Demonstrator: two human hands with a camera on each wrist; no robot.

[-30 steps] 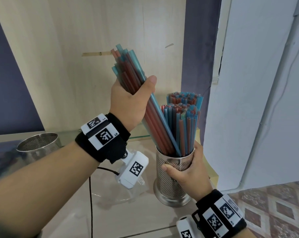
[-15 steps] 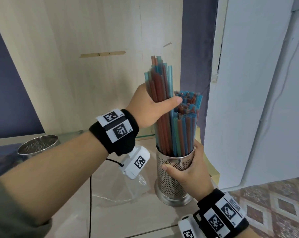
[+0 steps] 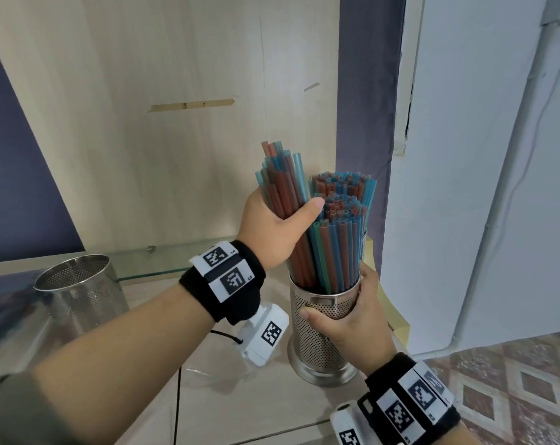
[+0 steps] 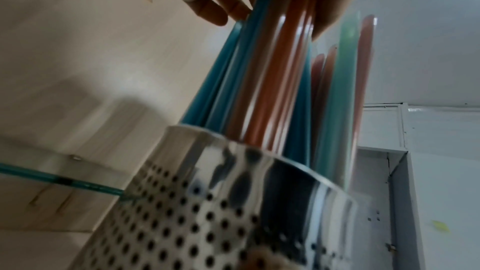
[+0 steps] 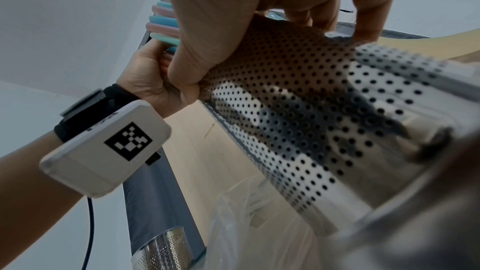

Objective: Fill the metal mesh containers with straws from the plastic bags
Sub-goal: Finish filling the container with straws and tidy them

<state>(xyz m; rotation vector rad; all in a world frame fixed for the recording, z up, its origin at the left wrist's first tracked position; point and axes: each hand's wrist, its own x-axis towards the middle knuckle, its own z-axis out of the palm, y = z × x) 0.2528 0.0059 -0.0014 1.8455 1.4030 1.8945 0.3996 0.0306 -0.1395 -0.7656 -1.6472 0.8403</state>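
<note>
I see the bundle of straws (image 3: 280, 187) standing nearly upright, its lower ends already inside the rim of the perforated metal container (image 3: 323, 335), pressed against the left side of the straws already standing in it (image 3: 339, 239). Those fill most of the opening, blue and reddish-brown mixed. My left hand (image 3: 273, 231) is wrapped around the bundle partway up, thumb across the front and fingers (image 4: 207, 10) curled behind it. My right hand (image 3: 352, 319) grips the container just under its rim, thumb on the near wall, fingers round the far side. The container stands on the pale wooden counter (image 3: 240, 406) near its right edge. A crumpled clear plastic bag (image 5: 259, 223) lies on the counter just left of its base. Well off to the left stands a second metal mesh container (image 3: 79, 293); I cannot tell what is in it. A glass shelf edge (image 3: 163, 261) runs behind it along the wooden back panel (image 3: 143, 123).
</note>
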